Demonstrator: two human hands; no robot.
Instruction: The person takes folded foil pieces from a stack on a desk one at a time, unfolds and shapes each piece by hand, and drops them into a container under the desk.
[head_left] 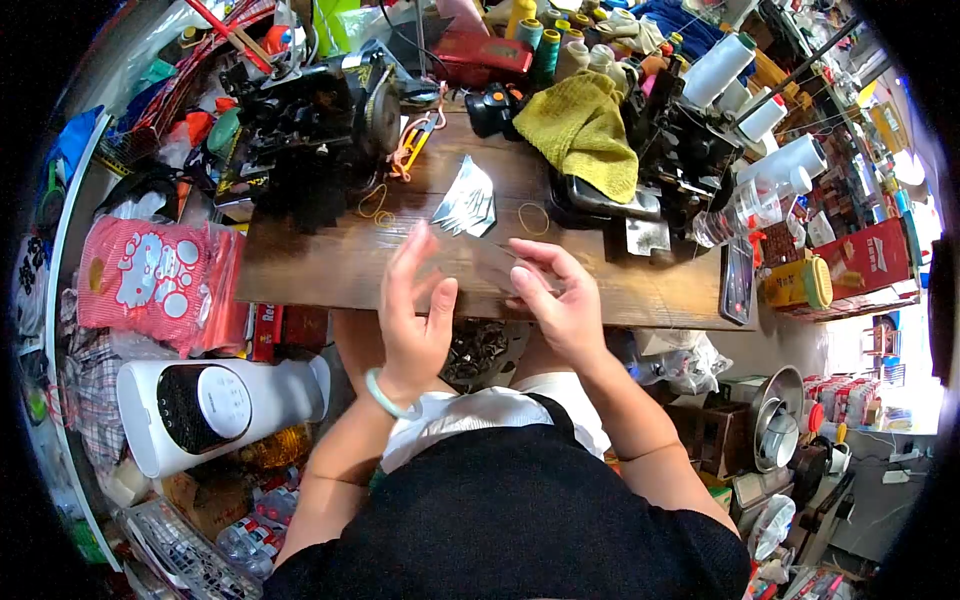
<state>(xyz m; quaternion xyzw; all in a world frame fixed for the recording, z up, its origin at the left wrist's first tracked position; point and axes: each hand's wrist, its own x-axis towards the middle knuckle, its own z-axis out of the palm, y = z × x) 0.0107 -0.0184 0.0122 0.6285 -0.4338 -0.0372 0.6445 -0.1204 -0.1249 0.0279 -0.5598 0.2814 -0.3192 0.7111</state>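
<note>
- Head view: your right hand (568,305) pinches a thin, blurred flat piece (497,263).
- Your left hand (415,310) is spread, seemingly empty.
- Unhandled: shiny silver fanned pieces (467,203) on brown wooden table (310,265).

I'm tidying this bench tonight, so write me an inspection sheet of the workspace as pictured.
Surface: wooden table, its front edge before the person's lap.
Job's things: silvery pieces in a loose pile, yellowish bands on either side; a thin item by the right fingertips, too blurred to identify.
Clutter: orange-handled scissors beside the dark machine; yellow-green cloth; phone at the right edge.
Hands: left hand open, holding nothing visible; right hand with thumb and fingers close together, grip unclear.
Cables: thin dark cord behind the machine.
Surroundings: white appliance left; metal bowls right.
</note>
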